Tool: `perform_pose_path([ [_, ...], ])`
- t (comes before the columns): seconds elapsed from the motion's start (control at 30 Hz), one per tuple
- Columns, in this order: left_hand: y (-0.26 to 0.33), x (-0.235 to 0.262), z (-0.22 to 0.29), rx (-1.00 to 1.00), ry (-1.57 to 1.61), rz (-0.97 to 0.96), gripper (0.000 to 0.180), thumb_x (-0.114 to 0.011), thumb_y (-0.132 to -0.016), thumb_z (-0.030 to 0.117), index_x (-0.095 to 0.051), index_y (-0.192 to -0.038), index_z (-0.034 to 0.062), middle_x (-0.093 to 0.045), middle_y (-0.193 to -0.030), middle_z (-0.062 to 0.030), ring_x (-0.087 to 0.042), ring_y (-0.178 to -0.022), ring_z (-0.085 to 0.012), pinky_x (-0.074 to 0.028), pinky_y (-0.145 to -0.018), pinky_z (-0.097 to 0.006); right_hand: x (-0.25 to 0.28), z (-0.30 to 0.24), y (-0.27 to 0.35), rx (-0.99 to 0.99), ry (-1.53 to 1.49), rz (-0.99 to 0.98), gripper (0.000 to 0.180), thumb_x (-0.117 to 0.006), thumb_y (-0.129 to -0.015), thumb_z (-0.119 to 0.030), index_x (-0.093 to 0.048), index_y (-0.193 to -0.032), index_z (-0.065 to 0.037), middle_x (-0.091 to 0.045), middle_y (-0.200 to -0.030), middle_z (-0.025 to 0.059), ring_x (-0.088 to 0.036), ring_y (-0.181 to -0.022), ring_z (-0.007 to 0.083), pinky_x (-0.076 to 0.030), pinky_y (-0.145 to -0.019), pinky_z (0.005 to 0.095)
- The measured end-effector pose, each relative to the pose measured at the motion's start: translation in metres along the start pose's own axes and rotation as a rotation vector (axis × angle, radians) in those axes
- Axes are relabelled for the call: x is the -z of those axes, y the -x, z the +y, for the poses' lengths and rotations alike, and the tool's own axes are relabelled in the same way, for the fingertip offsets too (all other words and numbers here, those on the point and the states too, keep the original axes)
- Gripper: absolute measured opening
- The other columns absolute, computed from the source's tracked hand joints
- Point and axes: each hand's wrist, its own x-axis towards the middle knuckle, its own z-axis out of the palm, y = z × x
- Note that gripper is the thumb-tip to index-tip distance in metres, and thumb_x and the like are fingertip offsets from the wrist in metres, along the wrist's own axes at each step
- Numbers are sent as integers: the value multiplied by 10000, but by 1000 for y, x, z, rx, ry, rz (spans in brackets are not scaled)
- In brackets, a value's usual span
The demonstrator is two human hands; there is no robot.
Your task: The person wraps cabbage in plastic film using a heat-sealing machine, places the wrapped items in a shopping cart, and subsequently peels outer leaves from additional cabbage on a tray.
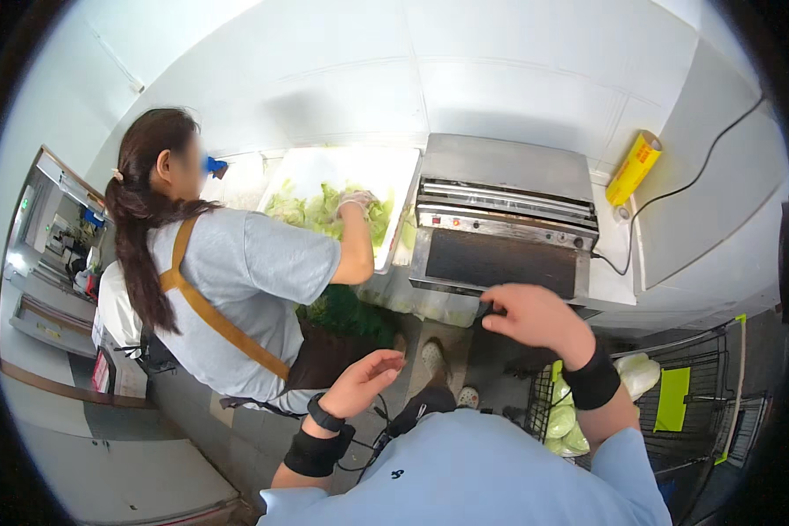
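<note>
Black wristbands on both your arms. Your left hand [364, 381] hangs open, fingers loose, holding nothing, well apart from the right. Your right hand [535, 320] pinches a thin dark edge at the front lip of the stainless film-wrapping machine [500, 237]; what that edge is, I cannot tell. Risk: its flat dark plate [500, 261] looks like a heat pad, so a slip forward could burn your fingers. A wire cart [675, 386] of glossy wrapped lettuce heads [561, 421] sits just beside your right forearm and could snag it. A co-worker's gloved hand [357, 202] rests in leafy greens in a white tray [342, 171]. Farther back, a yellow film-roll box [633, 168] leans on the white wall.
</note>
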Motion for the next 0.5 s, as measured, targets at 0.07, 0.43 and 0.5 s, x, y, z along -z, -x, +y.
perform_pose_path([
  [0.07,-18,13,5,-31,16,-9,352,-526,-985,93,-474,-1322,4,-580,-1272,-79,-524,-1218,-160,-412,-1018,-295,20,-12,-32,15,-40,30,352,-634,-884,-321,-612,-1117,-57,-658,-924,140,-641,-863,328,-511,-745,409],
  [0.43,-80,56,4,-18,246,16,339,-539,-983,114,-493,-1302,5,-587,-1213,-65,-549,-1134,-143,-431,-987,-292,23,3,-174,64,-26,-95,363,-659,-862,-301,-614,-1134,-64,-664,-899,146,-640,-839,323,-509,-732,404],
  [0.5,-87,67,-1,5,277,18,373,-514,-984,81,-462,-1344,0,-562,-1286,-88,-516,-1214,-161,-401,-1040,-318,22,10,-206,124,28,-140,359,-659,-859,-302,-614,-1126,-67,-664,-899,149,-641,-835,325,-508,-729,409],
])
